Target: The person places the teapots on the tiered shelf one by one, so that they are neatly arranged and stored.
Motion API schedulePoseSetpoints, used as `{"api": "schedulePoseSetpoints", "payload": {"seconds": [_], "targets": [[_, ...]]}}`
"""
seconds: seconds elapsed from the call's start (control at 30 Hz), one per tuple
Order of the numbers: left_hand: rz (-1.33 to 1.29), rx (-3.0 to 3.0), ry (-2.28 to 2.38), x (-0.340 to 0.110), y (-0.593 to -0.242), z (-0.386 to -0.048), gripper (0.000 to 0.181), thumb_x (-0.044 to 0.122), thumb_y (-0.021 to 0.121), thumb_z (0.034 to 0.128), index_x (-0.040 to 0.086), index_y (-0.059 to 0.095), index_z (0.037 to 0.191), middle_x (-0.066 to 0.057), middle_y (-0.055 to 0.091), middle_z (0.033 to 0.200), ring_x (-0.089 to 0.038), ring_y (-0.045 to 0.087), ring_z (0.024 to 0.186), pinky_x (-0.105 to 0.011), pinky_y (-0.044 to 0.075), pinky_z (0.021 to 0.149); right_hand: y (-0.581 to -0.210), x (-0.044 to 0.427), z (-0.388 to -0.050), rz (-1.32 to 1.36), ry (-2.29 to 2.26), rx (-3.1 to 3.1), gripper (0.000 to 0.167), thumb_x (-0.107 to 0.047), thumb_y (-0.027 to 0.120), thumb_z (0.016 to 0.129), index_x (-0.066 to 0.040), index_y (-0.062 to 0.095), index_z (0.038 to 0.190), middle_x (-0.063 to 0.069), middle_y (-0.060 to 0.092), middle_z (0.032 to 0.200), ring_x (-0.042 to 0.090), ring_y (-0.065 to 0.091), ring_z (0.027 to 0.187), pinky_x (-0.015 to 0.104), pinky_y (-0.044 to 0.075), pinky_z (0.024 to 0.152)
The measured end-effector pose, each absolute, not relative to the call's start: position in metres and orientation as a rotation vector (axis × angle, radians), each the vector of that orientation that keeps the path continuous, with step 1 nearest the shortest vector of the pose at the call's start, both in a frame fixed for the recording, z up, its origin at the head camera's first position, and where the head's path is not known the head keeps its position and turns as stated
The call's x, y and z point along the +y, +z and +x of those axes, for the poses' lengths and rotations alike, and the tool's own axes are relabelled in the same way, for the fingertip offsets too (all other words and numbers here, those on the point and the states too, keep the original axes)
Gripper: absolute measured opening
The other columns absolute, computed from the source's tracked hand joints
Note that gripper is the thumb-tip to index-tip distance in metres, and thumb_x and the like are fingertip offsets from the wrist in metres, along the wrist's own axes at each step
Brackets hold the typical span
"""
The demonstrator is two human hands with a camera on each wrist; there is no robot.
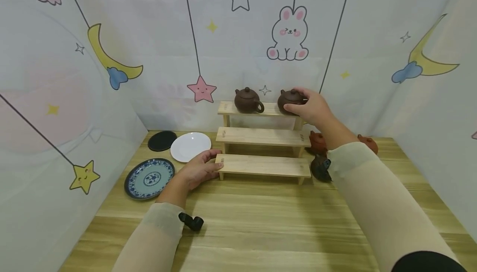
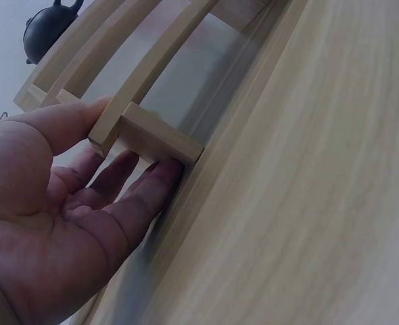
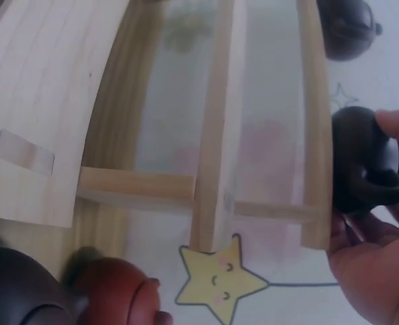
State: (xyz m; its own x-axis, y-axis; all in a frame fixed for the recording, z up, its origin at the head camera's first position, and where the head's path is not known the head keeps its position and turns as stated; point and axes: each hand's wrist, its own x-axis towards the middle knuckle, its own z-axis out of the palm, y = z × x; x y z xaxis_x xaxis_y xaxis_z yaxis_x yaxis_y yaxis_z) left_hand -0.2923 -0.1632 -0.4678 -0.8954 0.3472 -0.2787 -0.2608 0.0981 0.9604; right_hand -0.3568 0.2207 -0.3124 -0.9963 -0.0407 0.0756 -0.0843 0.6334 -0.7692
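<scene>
On the top step of a three-tier wooden stand [image 1: 263, 165], my right hand [image 1: 314, 108] grips a dark brown teapot [image 1: 287, 101] at the right end, thumb in front and fingers behind. The right wrist view shows this teapot [image 3: 356, 159] against the top board, partly hidden by the hand [image 3: 382, 250]. A matching dark teapot [image 1: 246, 100] sits at the left of the same step. My left hand [image 1: 199, 169] holds the left end of the lowest step. In the left wrist view its thumb lies on the board end and its fingers touch the leg [image 2: 160, 134].
Left of the stand lie a black round plate [image 1: 162, 140], a white plate [image 1: 191, 147] and a blue-patterned plate [image 1: 150, 179]. To its right stand reddish teapots [image 1: 317, 141] and a dark teapot [image 1: 319, 168], partly behind my right arm. A printed cloth [image 1: 238, 36] hangs behind.
</scene>
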Motion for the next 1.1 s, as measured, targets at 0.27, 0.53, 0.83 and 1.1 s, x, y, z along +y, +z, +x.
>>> {"api": "schedulePoseSetpoints", "payload": {"seconds": [0.27, 0.53, 0.83, 1.1], "targets": [[0.100, 1.942, 1.847, -0.164, -0.466, -0.291, 0.067, 0.013, 0.067, 0.1060, 0.007, 0.034, 0.164, -0.015, 0.030, 0.172, -0.031, 0.054, 0.141, -0.047, 0.051, 0.118, -0.317, 0.222, -0.352, 0.111, 1.390, -2.739, 0.086, -0.049, 0.080, 0.094, -0.025, 0.040, 0.166, 0.015, 0.042, 0.169, 0.038, 0.042, 0.154, 0.056, 0.040, 0.126], [0.090, 1.947, 1.839, -0.163, -0.467, -0.293, 0.067, 0.013, 0.067, 0.1060, 0.009, 0.035, 0.164, -0.014, 0.031, 0.172, -0.031, 0.054, 0.142, -0.045, 0.053, 0.116, -0.321, 0.231, -0.330, 0.051, 1.408, -2.643, 0.092, -0.061, 0.079, 0.091, -0.023, 0.040, 0.166, 0.007, 0.042, 0.171, 0.033, 0.042, 0.156, 0.056, 0.042, 0.124], [0.084, 1.942, 1.845, -0.161, -0.468, -0.295, 0.066, 0.013, 0.067, 0.1060, 0.011, 0.036, 0.164, -0.012, 0.031, 0.172, -0.030, 0.055, 0.141, -0.041, 0.056, 0.112, -0.341, 0.257, -0.275, 0.052, 1.390, -2.604, 0.084, -0.061, 0.074, 0.096, -0.022, 0.044, 0.164, 0.015, 0.047, 0.166, 0.042, 0.053, 0.145, 0.061, 0.049, 0.115], [0.086, 1.933, 1.852, -0.163, -0.471, -0.295, 0.066, 0.012, 0.066, 0.1062, 0.010, 0.035, 0.164, -0.012, 0.031, 0.171, -0.030, 0.055, 0.140, -0.044, 0.054, 0.115, -0.381, 0.290, -0.237, -0.084, 1.400, -2.616, 0.086, -0.065, 0.072, 0.095, -0.022, 0.044, 0.165, 0.014, 0.052, 0.163, 0.040, 0.052, 0.147, 0.061, 0.049, 0.114]]}}
